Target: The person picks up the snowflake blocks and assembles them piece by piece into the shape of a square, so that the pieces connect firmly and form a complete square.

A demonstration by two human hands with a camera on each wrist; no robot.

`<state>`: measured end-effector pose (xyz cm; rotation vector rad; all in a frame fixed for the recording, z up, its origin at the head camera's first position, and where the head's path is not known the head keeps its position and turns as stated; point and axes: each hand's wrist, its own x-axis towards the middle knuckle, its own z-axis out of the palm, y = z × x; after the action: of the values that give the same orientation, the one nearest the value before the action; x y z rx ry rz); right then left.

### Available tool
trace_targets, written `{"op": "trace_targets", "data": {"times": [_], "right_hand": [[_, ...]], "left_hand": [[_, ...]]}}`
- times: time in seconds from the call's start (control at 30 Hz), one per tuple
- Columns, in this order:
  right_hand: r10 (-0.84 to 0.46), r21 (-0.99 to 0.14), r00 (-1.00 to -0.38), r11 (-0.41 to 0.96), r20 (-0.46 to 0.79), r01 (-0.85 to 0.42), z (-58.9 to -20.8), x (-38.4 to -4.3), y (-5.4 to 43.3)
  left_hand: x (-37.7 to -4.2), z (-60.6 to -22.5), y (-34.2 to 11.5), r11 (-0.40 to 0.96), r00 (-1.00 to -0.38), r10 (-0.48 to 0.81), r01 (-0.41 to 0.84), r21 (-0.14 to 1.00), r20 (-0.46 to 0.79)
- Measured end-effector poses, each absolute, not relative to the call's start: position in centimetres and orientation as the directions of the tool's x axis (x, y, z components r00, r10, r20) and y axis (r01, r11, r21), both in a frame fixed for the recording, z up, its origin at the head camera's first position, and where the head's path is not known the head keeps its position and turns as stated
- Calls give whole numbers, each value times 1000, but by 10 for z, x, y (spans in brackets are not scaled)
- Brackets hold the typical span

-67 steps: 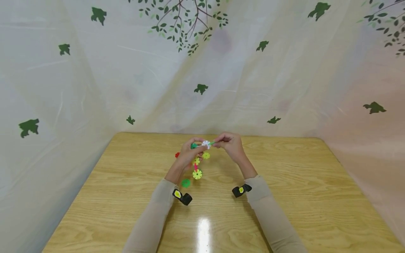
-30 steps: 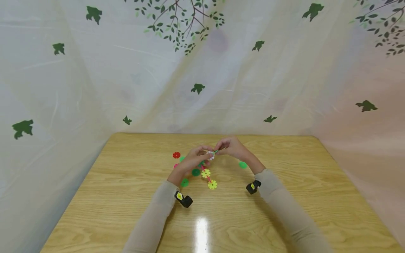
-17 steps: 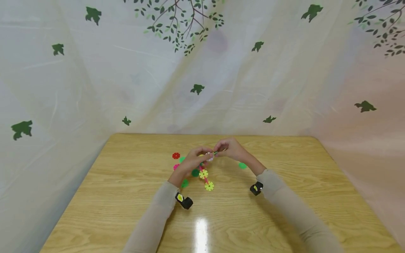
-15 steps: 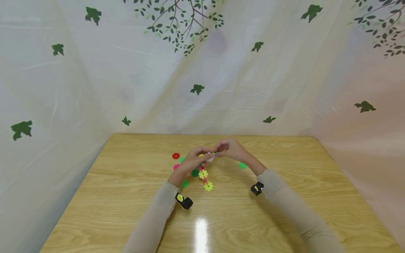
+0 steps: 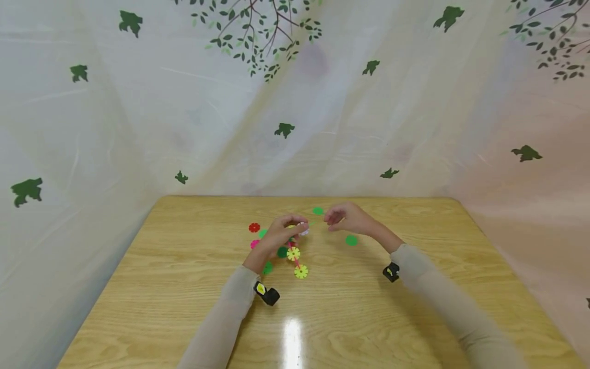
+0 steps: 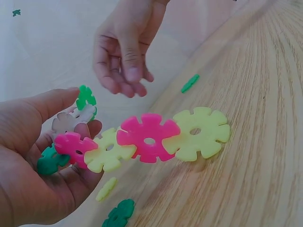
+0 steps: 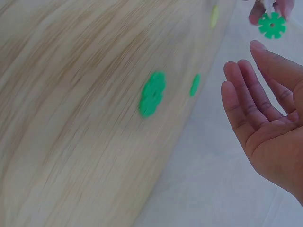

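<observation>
My left hand [image 5: 278, 237] pinches a chain of slotted plastic flower discs by its white disc [image 6: 65, 124]. From there the linked discs run out over the table, among them a pink disc [image 6: 147, 126] and a yellow disc [image 6: 210, 124] at the far end. A bright green disc [image 7: 278, 28] is joined to the white one and sticks out past the left fingertips. My right hand [image 5: 351, 218] is off to the right of the chain. Its fingers are loosely bent, and the right wrist view shows nothing between them.
Loose discs lie around the hands on the wooden table [image 5: 207, 307]: a red disc [image 5: 254, 227] and a pink disc [image 5: 254, 244] at left, a dark green disc [image 5: 282, 252] under the chain, and green discs [image 5: 351, 240] near the right hand. A patterned cloth [image 5: 230, 128] hangs behind.
My right hand has let go of the green disc and drawn back to the right. The green disc stays on the white one in my left hand. The chain's lower end has swung slightly left.
</observation>
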<state>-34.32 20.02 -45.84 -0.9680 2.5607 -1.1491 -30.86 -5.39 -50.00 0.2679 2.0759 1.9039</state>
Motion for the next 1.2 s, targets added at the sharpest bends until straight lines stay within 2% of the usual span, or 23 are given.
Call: {"op": "trace_targets", "data": {"times": [0.5,0.77,1.2], "right_hand": [[-722,-701,-688,525,-67,-482,-463,-349,254],[-716,-714,-690,540,-111,-446,-473,-351,261],[-720,-703,-689,532,-81,-473,-480,-351,253]], "left_hand": [[-307,-500,-56,55,-933,352,-57,997,-73],[-307,-501,-55,52,-930,361,-52,997,-68],[-308,-505,-59,54,-927,371,-37,998,-54]]}}
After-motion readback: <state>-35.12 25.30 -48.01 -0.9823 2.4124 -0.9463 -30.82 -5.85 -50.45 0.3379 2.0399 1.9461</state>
